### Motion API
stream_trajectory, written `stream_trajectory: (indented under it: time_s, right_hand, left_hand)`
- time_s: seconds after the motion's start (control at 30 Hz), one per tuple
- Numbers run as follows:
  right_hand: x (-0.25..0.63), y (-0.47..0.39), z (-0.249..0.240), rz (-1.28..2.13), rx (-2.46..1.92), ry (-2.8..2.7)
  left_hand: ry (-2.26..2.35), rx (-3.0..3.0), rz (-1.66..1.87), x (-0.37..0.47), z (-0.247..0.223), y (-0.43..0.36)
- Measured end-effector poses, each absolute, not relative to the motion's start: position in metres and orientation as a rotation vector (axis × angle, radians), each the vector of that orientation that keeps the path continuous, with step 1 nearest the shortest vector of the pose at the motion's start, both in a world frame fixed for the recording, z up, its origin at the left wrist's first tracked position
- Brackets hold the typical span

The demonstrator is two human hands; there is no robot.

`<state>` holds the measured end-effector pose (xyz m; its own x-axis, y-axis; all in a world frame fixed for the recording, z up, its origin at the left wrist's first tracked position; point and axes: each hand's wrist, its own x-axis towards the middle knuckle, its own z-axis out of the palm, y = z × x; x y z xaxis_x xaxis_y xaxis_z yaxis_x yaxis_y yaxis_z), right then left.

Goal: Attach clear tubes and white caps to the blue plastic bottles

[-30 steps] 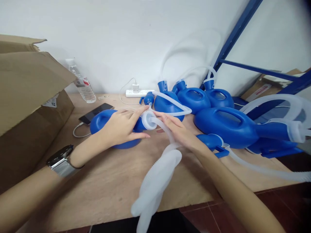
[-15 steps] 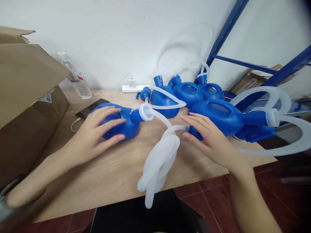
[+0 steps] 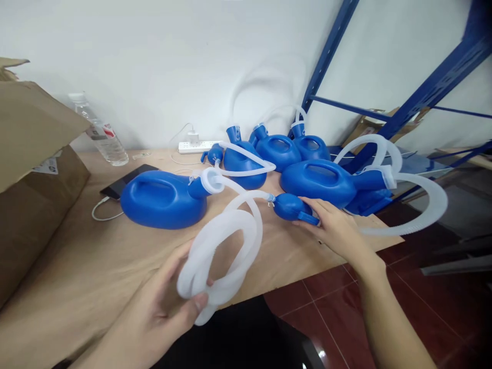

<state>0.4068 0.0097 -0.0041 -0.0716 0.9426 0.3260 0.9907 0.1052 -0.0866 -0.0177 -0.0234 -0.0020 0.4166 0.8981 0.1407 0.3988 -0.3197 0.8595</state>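
At 9 o'clock the box (image 3: 34,123) runs off the left edge, the print on its label (image 3: 48,166) illegible; the phone (image 3: 125,180) lies partly behind the jug (image 3: 163,207). Toward 10 o'clock the lettering on the bottle (image 3: 109,146) is too small to read. At 7 o'clock the coil (image 3: 209,238) hides some fingers of the left grip (image 3: 142,320). The right forearm (image 3: 388,312) leaves the bottom edge near 5 o'clock; the shelf (image 3: 442,77) is cut off around 2 o'clock.
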Motion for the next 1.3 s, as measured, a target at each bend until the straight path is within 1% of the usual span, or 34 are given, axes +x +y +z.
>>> stream_trajectory:
  time_s: [0.17,0.33,0.5,0.7,0.9,0.97,1.17,1.3]
  right_hand:
    - [0.403,-0.005,-0.016,-0.201,-1.714,-2.012]
    - [0.385,-0.024,-0.034,-0.223,-1.453,-1.856]
    - [0.356,-0.031,-0.043,-0.186,-1.374,-1.728]
    - [0.344,-0.027,-0.054,-0.133,-1.252,-1.682]
    - [0.362,-0.018,-0.065,0.051,-1.446,-1.750]
    - [0.374,-0.012,-0.065,0.040,-1.495,-1.774]
    - [0.403,0.008,-0.056,-0.133,-1.555,-1.879]
    - [0.406,0.019,-0.050,-0.090,-1.629,-1.872]
  left_hand:
    - [1.261,1.971,0.797,-0.068,-0.021,-0.013]
    - [1.411,2.170,0.841,-0.100,-0.011,0.027]
    - [1.663,2.384,0.919,-0.102,-0.012,0.060]
    - [1.556,2.396,0.814,-0.085,-0.028,0.086]
    - [1.504,2.437,0.751,-0.054,-0.017,0.123]
    - [1.471,2.443,0.775,-0.042,-0.016,0.137]
    - [1.413,2.381,0.917,-0.020,-0.025,0.172]
    - [1.372,2.377,0.905,-0.015,-0.027,0.190]
